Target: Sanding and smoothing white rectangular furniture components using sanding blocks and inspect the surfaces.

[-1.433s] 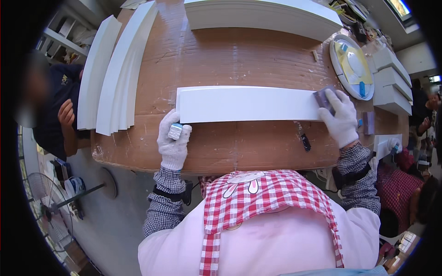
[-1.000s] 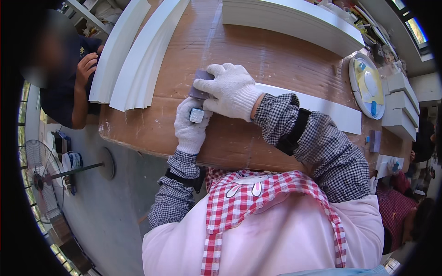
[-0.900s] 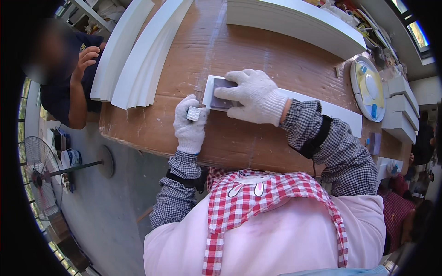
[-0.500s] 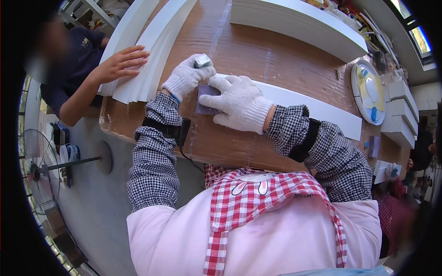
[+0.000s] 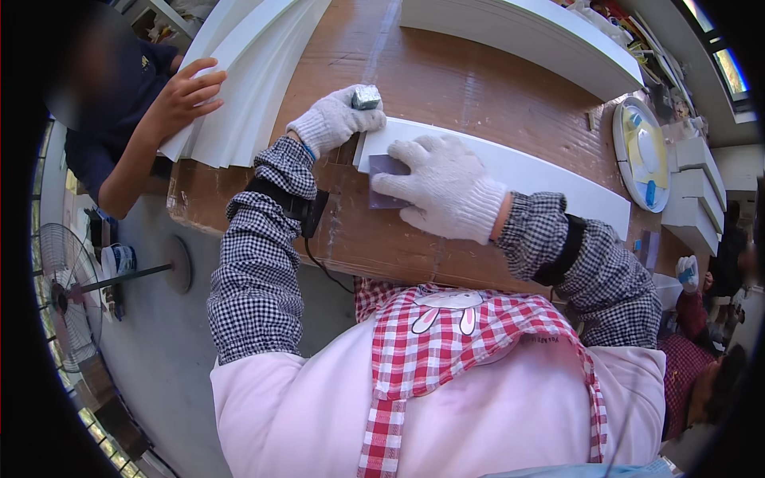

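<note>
A long white board lies across a brown cardboard-covered table. My right hand, in a white knit glove, presses a small grey-purple sanding pad onto the board's left end. My left hand, also gloved, rests at the board's left corner and grips a small grey block between its fingers.
Curved white panels are stacked at the table's left, with another person's hand on them. More white boards lie at the back. A round plate sits at the right. A standing fan is on the floor at left.
My right hand slid along the board to its left end with the pad. My left hand moved up from the near edge to the board's far left corner. The other person's hand reached onto the curved panels.
</note>
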A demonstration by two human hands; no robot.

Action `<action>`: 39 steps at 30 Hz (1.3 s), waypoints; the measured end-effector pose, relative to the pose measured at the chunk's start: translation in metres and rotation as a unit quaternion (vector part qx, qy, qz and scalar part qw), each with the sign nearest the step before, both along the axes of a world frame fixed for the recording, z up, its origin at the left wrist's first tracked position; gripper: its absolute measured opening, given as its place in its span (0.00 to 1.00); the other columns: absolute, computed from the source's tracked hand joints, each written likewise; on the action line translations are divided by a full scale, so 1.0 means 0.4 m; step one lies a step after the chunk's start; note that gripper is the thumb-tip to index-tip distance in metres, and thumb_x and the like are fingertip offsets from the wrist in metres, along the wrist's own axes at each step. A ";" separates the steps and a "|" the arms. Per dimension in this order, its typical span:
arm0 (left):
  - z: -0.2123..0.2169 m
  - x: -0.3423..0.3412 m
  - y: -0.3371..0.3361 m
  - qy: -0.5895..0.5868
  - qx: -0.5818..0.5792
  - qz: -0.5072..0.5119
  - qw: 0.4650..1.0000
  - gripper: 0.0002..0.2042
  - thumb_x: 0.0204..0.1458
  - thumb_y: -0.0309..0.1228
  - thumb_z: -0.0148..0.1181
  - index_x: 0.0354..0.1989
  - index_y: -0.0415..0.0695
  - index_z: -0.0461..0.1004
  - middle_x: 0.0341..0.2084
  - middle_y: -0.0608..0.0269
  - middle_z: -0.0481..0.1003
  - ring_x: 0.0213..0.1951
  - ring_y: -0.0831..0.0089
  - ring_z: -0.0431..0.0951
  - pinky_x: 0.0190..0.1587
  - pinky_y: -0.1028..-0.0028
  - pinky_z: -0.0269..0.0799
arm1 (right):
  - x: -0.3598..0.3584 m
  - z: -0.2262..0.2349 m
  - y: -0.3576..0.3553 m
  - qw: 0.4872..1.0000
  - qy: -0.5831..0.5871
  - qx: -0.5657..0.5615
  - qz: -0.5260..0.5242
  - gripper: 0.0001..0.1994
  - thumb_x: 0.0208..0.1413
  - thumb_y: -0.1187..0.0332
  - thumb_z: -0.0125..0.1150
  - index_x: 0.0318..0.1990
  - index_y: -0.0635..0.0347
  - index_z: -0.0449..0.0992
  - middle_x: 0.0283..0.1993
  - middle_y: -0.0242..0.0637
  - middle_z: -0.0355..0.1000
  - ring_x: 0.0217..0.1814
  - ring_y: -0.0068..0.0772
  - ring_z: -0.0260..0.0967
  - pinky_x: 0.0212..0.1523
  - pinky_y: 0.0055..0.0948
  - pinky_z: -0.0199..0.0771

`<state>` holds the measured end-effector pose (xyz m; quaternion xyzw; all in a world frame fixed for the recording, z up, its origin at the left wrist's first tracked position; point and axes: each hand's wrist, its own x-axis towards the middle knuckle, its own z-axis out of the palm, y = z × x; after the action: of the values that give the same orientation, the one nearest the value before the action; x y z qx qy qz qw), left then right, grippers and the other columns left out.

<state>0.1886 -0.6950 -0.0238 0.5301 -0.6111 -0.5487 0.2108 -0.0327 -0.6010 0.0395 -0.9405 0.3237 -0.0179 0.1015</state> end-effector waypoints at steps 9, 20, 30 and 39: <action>0.010 -0.002 -0.009 0.035 0.042 0.007 0.998 0.07 0.57 0.31 0.66 0.41 0.45 0.77 0.34 0.69 0.77 0.38 0.75 0.74 0.48 0.73 0.73 | -0.068 -0.053 0.016 0.997 -0.068 -0.027 -0.006 0.22 0.55 0.58 0.63 0.58 0.41 0.74 0.59 0.45 0.67 0.61 0.47 0.67 0.57 0.47 0.73; -0.108 -0.004 0.035 0.148 -0.081 0.139 0.976 0.07 0.57 0.25 0.66 0.43 0.44 0.78 0.38 0.69 0.78 0.41 0.80 0.76 0.48 0.78 0.74 | -0.707 -0.013 0.359 0.765 0.054 -0.156 -0.622 0.27 0.47 0.66 0.69 0.58 0.61 0.76 0.60 0.55 0.69 0.63 0.54 0.66 0.64 0.43 0.65; -0.159 0.008 0.033 0.126 -0.133 0.187 0.965 0.09 0.59 0.26 0.65 0.46 0.43 0.77 0.44 0.65 0.79 0.45 0.77 0.77 0.50 0.77 0.74 | -0.283 -0.088 0.192 0.943 -0.145 -0.104 -0.282 0.22 0.45 0.58 0.71 0.50 0.49 0.80 0.55 0.53 0.70 0.55 0.52 0.71 0.55 0.47 0.73; -0.152 0.012 0.028 0.121 -0.138 0.172 0.968 0.08 0.60 0.25 0.62 0.47 0.41 0.77 0.44 0.64 0.78 0.46 0.78 0.75 0.53 0.76 0.72 | -0.843 -0.042 0.364 0.687 0.033 -0.139 -0.712 0.28 0.54 0.49 0.62 0.60 0.47 0.76 0.59 0.50 0.72 0.61 0.54 0.68 0.63 0.46 0.65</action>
<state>0.1933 -0.6838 -0.0847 0.5225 -0.5508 -0.4745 0.4455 -0.3700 -0.4554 0.0226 -0.4307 0.8931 -0.0987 -0.0842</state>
